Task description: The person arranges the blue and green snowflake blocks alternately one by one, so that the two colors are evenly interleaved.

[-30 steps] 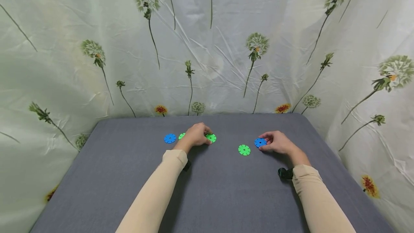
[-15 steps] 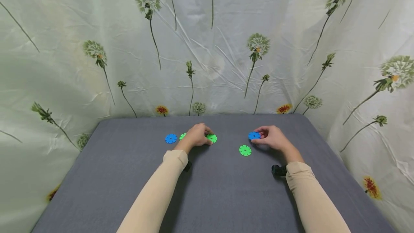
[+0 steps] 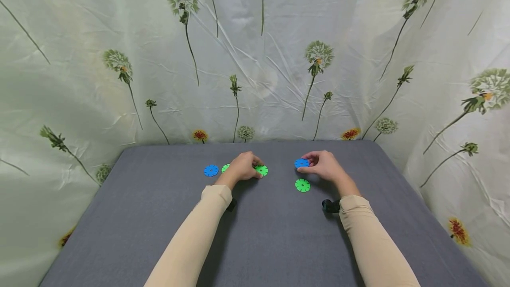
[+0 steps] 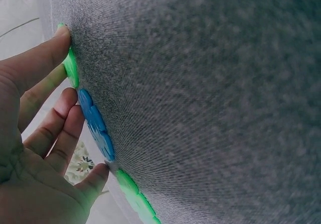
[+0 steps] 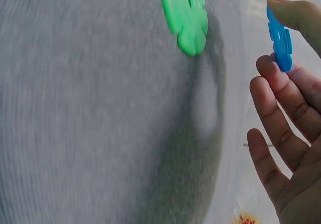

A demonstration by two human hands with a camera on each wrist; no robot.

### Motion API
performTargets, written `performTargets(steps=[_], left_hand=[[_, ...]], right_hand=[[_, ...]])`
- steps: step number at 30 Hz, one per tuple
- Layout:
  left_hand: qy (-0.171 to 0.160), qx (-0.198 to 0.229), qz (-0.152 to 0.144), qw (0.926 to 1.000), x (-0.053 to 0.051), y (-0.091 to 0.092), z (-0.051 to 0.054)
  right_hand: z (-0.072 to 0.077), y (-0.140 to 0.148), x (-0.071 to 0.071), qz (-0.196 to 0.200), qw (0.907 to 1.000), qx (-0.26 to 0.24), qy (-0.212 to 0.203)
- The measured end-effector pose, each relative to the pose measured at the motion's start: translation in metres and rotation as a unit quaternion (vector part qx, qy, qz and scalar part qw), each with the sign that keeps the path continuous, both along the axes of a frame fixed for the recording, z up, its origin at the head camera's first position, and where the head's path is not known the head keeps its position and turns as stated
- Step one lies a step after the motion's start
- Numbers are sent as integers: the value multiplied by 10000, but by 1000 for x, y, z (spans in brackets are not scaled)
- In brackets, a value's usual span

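My left hand (image 3: 241, 167) pinches a green notched plastic disc (image 3: 261, 170) by its edges, thumb and forefinger, down on the cloth. Under that hand, the left wrist view shows a blue disc (image 4: 96, 123) beside the fingertips and another green disc (image 4: 136, 196) beyond it; the head view hides the blue one. A second blue disc (image 3: 211, 170) lies at the row's left end. Raised off the table, a blue notched disc (image 5: 280, 40) is held between the thumb and fingers of my right hand (image 3: 324, 165). A loose green disc (image 3: 302, 185) lies below that hand.
A grey cloth (image 3: 275, 234) covers the table. Behind it and at both sides hangs a pale curtain (image 3: 271, 56) printed with dandelions, meeting the table's back edge. Dark wrist cameras (image 3: 330, 206) sit at the cuffs.
My right hand has carried the blue disc leftward and toward the back, past the loose green disc. The left hand has stayed on its green disc.
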State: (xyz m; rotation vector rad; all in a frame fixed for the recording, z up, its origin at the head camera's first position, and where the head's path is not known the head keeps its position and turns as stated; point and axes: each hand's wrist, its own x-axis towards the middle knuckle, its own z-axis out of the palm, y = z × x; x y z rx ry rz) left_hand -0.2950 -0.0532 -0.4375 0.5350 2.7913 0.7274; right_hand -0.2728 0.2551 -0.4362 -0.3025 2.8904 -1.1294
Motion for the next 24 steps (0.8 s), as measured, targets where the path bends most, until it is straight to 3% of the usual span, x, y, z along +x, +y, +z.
performTargets(steps=[13, 24], left_hand=[[-4, -15, -39, 10000, -3, 0, -2], [-51, 7, -30, 10000, 0, -1, -1]], right_hand=[[1, -27, -4, 79, 9995, 309, -47], [-6, -47, -9, 131, 9974, 696, -156]])
